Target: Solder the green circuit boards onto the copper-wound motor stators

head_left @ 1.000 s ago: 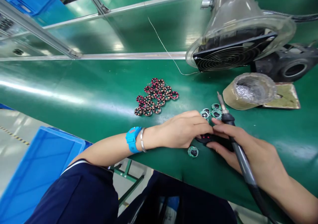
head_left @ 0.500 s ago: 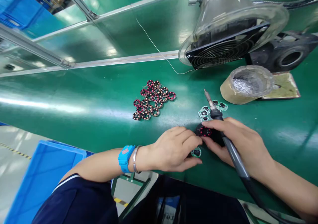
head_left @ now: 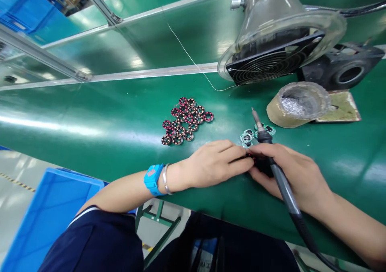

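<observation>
My right hand (head_left: pixel 297 173) is closed around a soldering iron (head_left: pixel 282 179), whose metal tip points up and away over the bench. The thumb and fingers of that hand also steady a dark ring-shaped part (head_left: pixel 256 158) with red marks, mostly hidden now. My left hand (head_left: pixel 215 163) reaches in from the left, its fingers pressed together over this part; what they pinch is hidden. Just beyond the fingertips lie several small round green circuit boards (head_left: pixel 247 136) with black centres. Farther left, a cluster of copper-and-red wound ring coils (head_left: pixel 182 121) rests on the green bench.
A fume extractor hood (head_left: pixel 268 62) with a black fan grille hangs at the back right. Below it are a crusted cup (head_left: pixel 282 109), a yellowish sponge tray (head_left: pixel 340 107) and a dark iron holder (head_left: pixel 346 69). Thin solder wire (head_left: pixel 196 64) rises at the back. A blue bin (head_left: pixel 57 207) stands lower left.
My left hand has moved up and right onto the ring part, covering most of it. The green board that showed by its fingers is out of sight. The iron has shifted slightly right.
</observation>
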A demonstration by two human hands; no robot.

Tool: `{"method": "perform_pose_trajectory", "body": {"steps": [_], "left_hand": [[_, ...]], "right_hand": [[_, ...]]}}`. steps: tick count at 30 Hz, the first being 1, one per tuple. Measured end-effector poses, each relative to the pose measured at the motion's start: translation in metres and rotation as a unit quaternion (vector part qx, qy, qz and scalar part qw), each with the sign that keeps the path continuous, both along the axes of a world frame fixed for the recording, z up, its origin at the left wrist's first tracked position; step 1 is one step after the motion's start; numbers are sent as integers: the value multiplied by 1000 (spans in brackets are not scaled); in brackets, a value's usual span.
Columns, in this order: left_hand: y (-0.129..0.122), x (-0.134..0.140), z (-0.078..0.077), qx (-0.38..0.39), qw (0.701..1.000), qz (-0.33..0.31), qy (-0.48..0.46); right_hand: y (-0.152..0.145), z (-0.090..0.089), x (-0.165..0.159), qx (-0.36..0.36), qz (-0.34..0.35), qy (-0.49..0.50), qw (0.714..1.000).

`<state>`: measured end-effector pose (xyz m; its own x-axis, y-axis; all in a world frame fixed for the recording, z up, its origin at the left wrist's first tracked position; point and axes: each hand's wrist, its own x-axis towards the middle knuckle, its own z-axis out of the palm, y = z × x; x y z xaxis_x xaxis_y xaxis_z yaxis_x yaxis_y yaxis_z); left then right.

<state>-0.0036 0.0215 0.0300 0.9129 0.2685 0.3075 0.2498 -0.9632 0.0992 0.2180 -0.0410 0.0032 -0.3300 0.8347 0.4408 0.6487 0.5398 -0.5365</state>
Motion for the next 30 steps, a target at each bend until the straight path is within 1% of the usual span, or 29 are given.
{"method": "perform_pose_trajectory", "body": {"steps": [1,3,5,7,8,10,12,15,17,20,24,27,30], "left_hand": [[3,0,0,1,1000,-23,1],[10,-3,1,4,999,-33,-10],[16,-9,3,9,999,2,-47],[20,-11,6,14,995,57,-81],[22,-9,7,9,993,85,-82],[26,-1,8,-23,990,130,-44],[29,12,7,-68,986,152,19],[31,30,5,-113,977,160,86],[32,36,4,-137,971,165,101],[31,38,4,-162,966,171,103],[32,37,5,-185,961,186,92],[35,38,6,-242,948,199,54],[38,39,6,-291,937,194,19]], "right_hand": [[0,0,0,-2,1,5,1000],[0,-1,0,-9,3,10,1000],[0,-1,0,-16,6,14,1000],[0,-1,1,-15,12,17,1000],[0,0,2,-12,14,19,1000],[-1,2,4,6,-1,20,1000],[-4,6,7,30,-39,16,999],[-7,10,10,69,-81,22,994],[-8,11,10,86,-91,21,992],[-7,10,9,100,-120,-12,988],[-5,9,7,113,-146,-30,982],[-5,9,6,105,-154,-19,982],[-4,8,5,102,-143,-13,984]]}}
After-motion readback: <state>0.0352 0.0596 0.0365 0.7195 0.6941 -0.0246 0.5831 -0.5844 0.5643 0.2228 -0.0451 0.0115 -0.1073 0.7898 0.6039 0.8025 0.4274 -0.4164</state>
